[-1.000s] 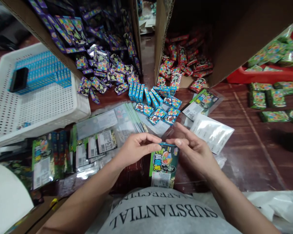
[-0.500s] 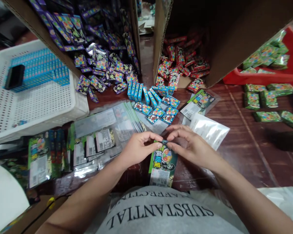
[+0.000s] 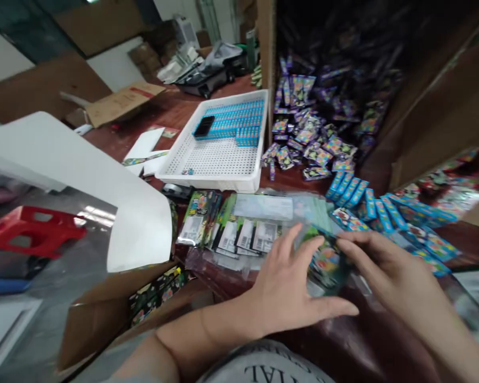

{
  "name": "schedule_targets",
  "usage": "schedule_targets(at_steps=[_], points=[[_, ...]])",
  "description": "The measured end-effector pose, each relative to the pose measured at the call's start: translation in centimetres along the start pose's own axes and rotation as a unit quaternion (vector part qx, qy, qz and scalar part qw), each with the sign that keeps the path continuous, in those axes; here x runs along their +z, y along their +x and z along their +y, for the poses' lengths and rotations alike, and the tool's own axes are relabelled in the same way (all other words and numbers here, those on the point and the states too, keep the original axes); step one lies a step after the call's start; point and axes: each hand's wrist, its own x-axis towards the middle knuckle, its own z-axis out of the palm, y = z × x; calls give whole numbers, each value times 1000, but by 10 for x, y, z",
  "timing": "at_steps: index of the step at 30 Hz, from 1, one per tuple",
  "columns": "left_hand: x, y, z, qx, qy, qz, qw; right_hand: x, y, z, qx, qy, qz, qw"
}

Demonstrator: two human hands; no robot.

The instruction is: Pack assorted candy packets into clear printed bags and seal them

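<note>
A dark green printed candy bag [image 3: 328, 266], slightly blurred, is in front of me. My right hand [image 3: 389, 271] grips its upper right edge between thumb and fingers. Spread wide, my left hand [image 3: 281, 287] lies over the bag's left side with the thumb stretched out below; whether its fingertips press on the bag I cannot tell. Just past the bag lie overlapping clear-and-green packets [image 3: 263, 236] with white labels. Small blue candy boxes [image 3: 383, 213] stand and lie beyond my right hand.
A white perforated basket [image 3: 211, 183] holds rows of blue boxes and a black phone [image 3: 204, 126]. Purple packs [image 3: 311, 130] spill from a tall carton on the right. At lower left, an open cardboard box [image 3: 91, 319] holds dark packets, beside a white curved panel [image 3: 141, 229].
My view has swung left. Both hands had pinched the bag's top edge; now the left hand has opened and spread, while the right keeps hold of the bag, which is lifted and tilted.
</note>
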Motion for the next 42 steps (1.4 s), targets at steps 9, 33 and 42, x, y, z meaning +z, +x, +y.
schedule_targets(at_steps=[9, 33, 42], points=[[-154, 0, -121, -199, 325, 201, 902, 114, 89, -2, -177, -137, -154, 962], [25, 52, -26, -12, -244, -55, 968, -9, -10, -3, -196, -188, 135, 953], [51, 43, 2, 12, -183, -240, 953, -78, -38, -5, -50, -144, -114, 982]])
